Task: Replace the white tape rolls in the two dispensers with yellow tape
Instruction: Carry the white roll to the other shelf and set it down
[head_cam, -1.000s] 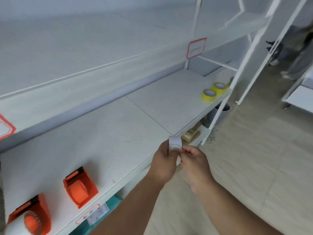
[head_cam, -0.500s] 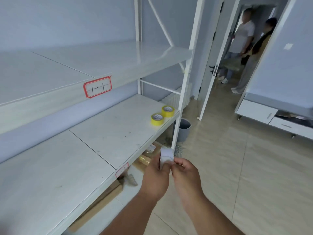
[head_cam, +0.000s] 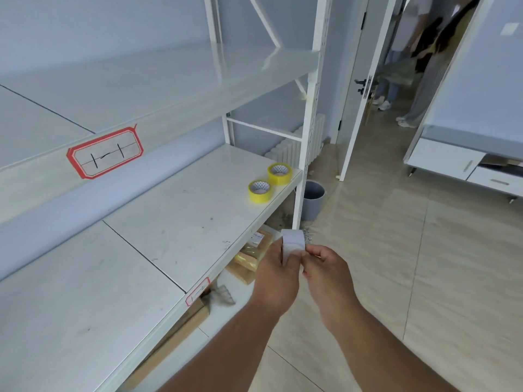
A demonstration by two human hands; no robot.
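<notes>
I hold a white tape roll [head_cam: 293, 241] on edge in front of the shelf's front edge. My left hand [head_cam: 276, 274] grips it from the left, fingers curled round it. My right hand [head_cam: 325, 268] pinches its right side with thumb and fingertips. Two yellow tape rolls lie flat on the white middle shelf [head_cam: 181, 222] near its right end: the nearer yellow roll [head_cam: 259, 191] and the farther yellow roll [head_cam: 279, 174]. Both are well beyond my hands. No dispenser is in view.
A white shelf post [head_cam: 307, 137] stands at the shelf's right end, with a grey bin [head_cam: 312, 199] on the floor behind it. Cardboard boxes [head_cam: 252, 256] lie on the lower shelf. Two people [head_cam: 416, 52] stand in the open doorway. A white drawer cabinet [head_cam: 464, 165] stands right.
My view has swung right along the shelf; the orange dispensers have left the frame and the yellow rolls have drawn closer. Both hands keep holding the white roll.
</notes>
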